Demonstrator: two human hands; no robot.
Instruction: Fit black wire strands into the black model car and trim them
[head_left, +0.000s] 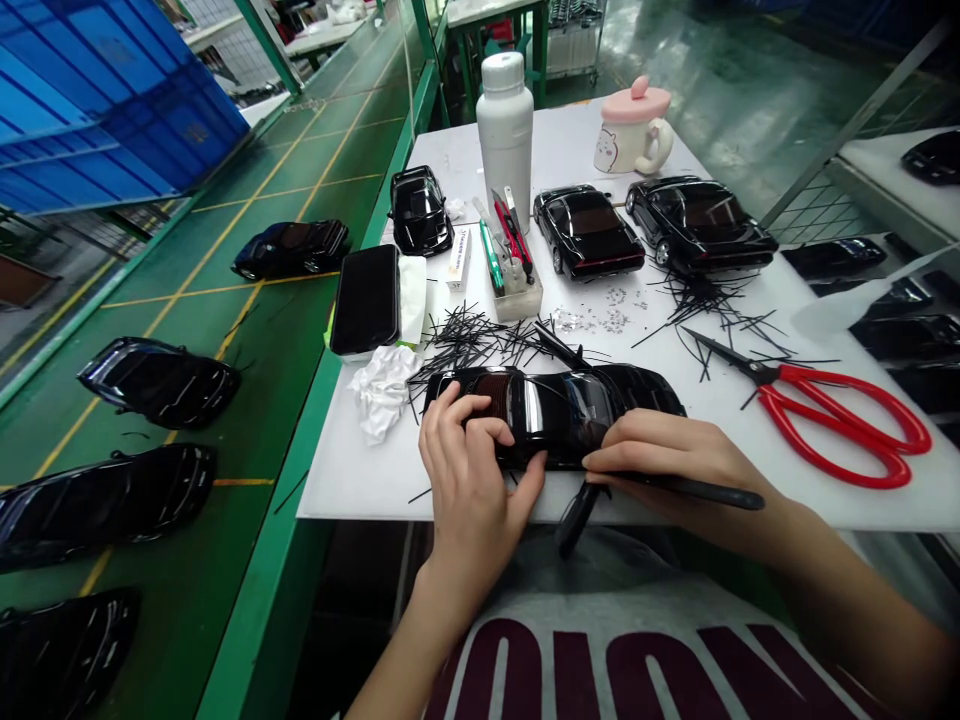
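Observation:
A glossy black model car [546,405] lies lengthwise near the table's front edge, with its doors standing out on both sides. My left hand [469,465] grips the car at its left end, fingers curled over the top and thumb against the near side. Between the fingers and thumb of my right hand [675,450] is a slim black tool [724,493]. Its tip is hidden at the car's near side, by the open door [577,517]. Whether the tip touches the car, I cannot tell. Many thin black strips [480,338] are scattered just behind the car.
Red-handled scissors [832,410] lie at right. Behind are a cutter holder [519,302], white bottle [506,130], lidded mug [632,130] and more model cars [589,228]. A phone [366,300] and crumpled tissue [382,390] sit left. Further cars [157,380] stand on the green surface.

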